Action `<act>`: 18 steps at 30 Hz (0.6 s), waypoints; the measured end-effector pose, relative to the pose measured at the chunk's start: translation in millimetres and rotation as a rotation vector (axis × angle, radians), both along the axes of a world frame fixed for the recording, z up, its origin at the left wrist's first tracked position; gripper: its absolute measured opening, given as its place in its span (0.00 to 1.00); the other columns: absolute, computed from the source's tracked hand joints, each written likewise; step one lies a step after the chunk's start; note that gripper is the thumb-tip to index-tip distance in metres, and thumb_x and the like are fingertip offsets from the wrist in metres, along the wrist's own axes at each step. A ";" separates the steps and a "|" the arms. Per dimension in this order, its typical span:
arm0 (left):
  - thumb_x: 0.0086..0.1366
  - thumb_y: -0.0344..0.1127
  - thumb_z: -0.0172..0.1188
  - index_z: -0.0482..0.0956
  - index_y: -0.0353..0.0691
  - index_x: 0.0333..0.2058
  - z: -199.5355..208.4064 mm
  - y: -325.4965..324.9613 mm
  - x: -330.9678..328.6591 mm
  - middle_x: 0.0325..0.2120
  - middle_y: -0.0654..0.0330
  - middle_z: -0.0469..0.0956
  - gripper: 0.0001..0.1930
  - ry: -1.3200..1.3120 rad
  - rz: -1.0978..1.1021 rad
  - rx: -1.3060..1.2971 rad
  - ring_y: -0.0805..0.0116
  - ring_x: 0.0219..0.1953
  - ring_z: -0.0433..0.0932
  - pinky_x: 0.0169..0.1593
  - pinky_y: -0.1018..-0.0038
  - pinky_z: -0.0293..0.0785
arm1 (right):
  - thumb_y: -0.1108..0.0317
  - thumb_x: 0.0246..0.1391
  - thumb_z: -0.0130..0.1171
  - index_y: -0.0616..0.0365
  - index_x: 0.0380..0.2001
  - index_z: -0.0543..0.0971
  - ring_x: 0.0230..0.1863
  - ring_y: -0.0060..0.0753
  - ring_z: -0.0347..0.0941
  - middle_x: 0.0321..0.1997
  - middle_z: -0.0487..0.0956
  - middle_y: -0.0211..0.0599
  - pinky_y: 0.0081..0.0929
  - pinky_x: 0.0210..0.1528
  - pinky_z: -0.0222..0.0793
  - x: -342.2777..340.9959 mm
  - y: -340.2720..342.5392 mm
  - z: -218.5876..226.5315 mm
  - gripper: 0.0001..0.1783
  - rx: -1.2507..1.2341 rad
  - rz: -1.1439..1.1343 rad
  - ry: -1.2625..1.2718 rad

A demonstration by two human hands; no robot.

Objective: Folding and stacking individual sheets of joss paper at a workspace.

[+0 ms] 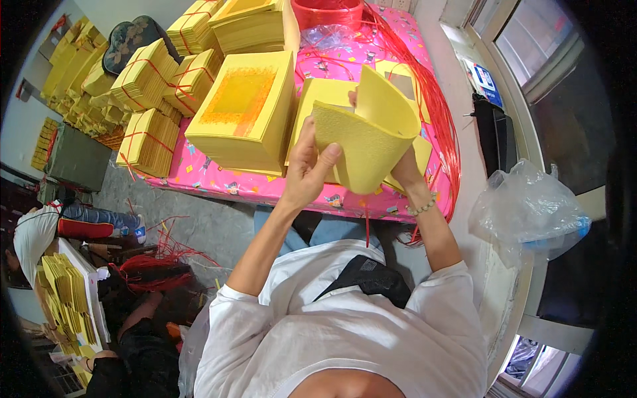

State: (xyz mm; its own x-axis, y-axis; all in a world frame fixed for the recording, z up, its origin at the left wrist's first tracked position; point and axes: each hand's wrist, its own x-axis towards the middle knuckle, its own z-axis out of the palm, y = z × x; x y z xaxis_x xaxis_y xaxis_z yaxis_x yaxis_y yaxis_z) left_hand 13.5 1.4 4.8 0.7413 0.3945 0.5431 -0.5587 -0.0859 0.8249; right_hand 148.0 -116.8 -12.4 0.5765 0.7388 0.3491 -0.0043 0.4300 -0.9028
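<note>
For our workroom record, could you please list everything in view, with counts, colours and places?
Patterned tablecloth: one, pink, upper centre
Curved paper: one sheet or thin stack, yellow, above the tablecloth
Flat paper: several, yellow, beyond it
Printed stacks: two, yellow and orange, tablecloth's centre
Tied paper bundles: at least four, yellow, tablecloth's left
Basin: one, red, tablecloth's far end
Strings: many, red, tablecloth's right edge and lower left
Other bundles: many, yellow, far left
Plastic bag: one large, clear, right
Pouch: one, black, right
Box: one, dark green, left
Coworkers: apparently two, light and dark clothing, lower left
Shirt: one, white, lower centre
Left hand: one, bare, gripping the paper
Right hand: one, bare, partly hidden
</note>
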 end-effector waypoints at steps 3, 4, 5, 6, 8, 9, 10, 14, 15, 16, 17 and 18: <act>0.65 0.34 0.54 0.65 0.31 0.55 -4.6 3.4 3.8 0.56 0.54 0.60 0.22 0.012 -0.023 0.041 0.66 0.58 0.58 0.60 0.71 0.54 | 0.56 0.66 0.41 0.60 0.59 0.62 0.54 0.28 0.68 0.56 0.70 0.37 0.27 0.53 0.67 -17.7 -9.2 -2.8 0.25 -0.112 -0.028 0.217; 0.65 0.34 0.54 0.65 0.31 0.55 -5.6 1.5 5.0 0.54 0.55 0.63 0.22 0.054 -0.058 -0.006 0.67 0.56 0.60 0.59 0.71 0.55 | 0.59 0.64 0.44 0.61 0.58 0.63 0.51 0.29 0.71 0.54 0.71 0.39 0.27 0.49 0.71 -12.9 -10.5 -12.5 0.24 -0.112 -0.036 0.032; 0.65 0.35 0.54 0.65 0.32 0.55 -5.8 0.1 5.6 0.52 0.56 0.65 0.22 0.095 -0.093 -0.052 0.68 0.55 0.63 0.58 0.72 0.57 | 0.62 0.62 0.47 0.62 0.56 0.65 0.47 0.30 0.74 0.52 0.73 0.41 0.27 0.45 0.75 -10.2 -11.6 -18.0 0.22 -0.111 -0.044 -0.153; 0.65 0.35 0.54 0.65 0.32 0.55 -5.5 0.5 6.4 0.52 0.56 0.65 0.22 0.095 -0.093 -0.053 0.68 0.55 0.63 0.58 0.72 0.57 | 0.62 0.62 0.47 0.62 0.56 0.65 0.47 0.30 0.74 0.52 0.73 0.41 0.27 0.45 0.75 -11.7 -10.5 -15.4 0.22 -0.112 -0.044 -0.153; 0.64 0.35 0.56 0.69 0.32 0.51 -3.6 1.6 8.8 0.45 0.60 0.70 0.19 0.063 -0.077 -0.132 0.71 0.49 0.67 0.55 0.73 0.60 | 0.60 0.62 0.48 0.63 0.55 0.65 0.46 0.29 0.74 0.50 0.74 0.40 0.27 0.44 0.75 -16.2 -7.9 -7.5 0.23 -0.179 -0.068 -0.123; 0.64 0.35 0.56 0.69 0.32 0.51 -2.5 3.0 7.1 0.45 0.60 0.70 0.19 0.062 -0.072 -0.131 0.71 0.49 0.67 0.55 0.73 0.60 | 0.60 0.62 0.48 0.63 0.55 0.65 0.46 0.29 0.74 0.50 0.74 0.40 0.27 0.44 0.75 -11.9 -7.9 -13.0 0.23 -0.177 -0.062 -0.124; 0.64 0.35 0.57 0.71 0.33 0.48 -1.5 5.1 5.6 0.42 0.62 0.72 0.17 0.098 -0.053 -0.103 0.73 0.46 0.69 0.53 0.75 0.62 | 0.57 0.63 0.47 0.63 0.55 0.65 0.47 0.28 0.74 0.51 0.74 0.40 0.26 0.45 0.74 -4.3 -9.3 -21.5 0.24 -0.123 -0.016 -0.029; 0.63 0.34 0.60 0.73 0.35 0.41 4.4 4.7 5.6 0.36 0.65 0.75 0.12 0.099 -0.017 -0.219 0.79 0.41 0.71 0.48 0.79 0.66 | 0.49 0.65 0.40 0.63 0.55 0.66 0.49 0.28 0.73 0.52 0.73 0.39 0.26 0.49 0.70 -13.2 -10.8 -1.5 0.28 -0.117 -0.122 0.167; 0.63 0.34 0.60 0.73 0.35 0.41 4.7 5.2 7.1 0.36 0.65 0.75 0.12 0.099 -0.019 -0.221 0.79 0.41 0.71 0.48 0.79 0.66 | 0.49 0.65 0.40 0.63 0.55 0.66 0.49 0.28 0.73 0.52 0.73 0.39 0.26 0.49 0.70 -16.9 -14.0 7.1 0.28 -0.120 -0.124 0.167; 0.63 0.34 0.60 0.74 0.35 0.41 4.2 6.9 8.5 0.35 0.64 0.76 0.11 0.110 0.012 -0.217 0.79 0.40 0.71 0.46 0.79 0.67 | 0.46 0.65 0.37 0.63 0.55 0.66 0.50 0.28 0.72 0.52 0.73 0.39 0.26 0.50 0.69 -20.4 -15.9 14.0 0.30 -0.119 -0.128 0.182; 0.63 0.34 0.60 0.74 0.35 0.41 3.6 8.7 9.8 0.34 0.64 0.76 0.11 0.122 0.044 -0.212 0.80 0.38 0.72 0.44 0.80 0.68 | 0.44 0.65 0.34 0.63 0.54 0.67 0.50 0.28 0.72 0.52 0.73 0.38 0.27 0.51 0.68 -22.9 -16.6 19.6 0.32 -0.118 -0.132 0.198; 0.63 0.34 0.60 0.74 0.35 0.41 5.8 8.2 10.4 0.34 0.64 0.76 0.11 0.129 0.046 -0.217 0.80 0.38 0.72 0.44 0.80 0.68 | 0.44 0.65 0.34 0.63 0.54 0.67 0.50 0.28 0.72 0.52 0.73 0.38 0.27 0.51 0.68 -25.9 -16.8 23.8 0.32 -0.123 -0.130 0.205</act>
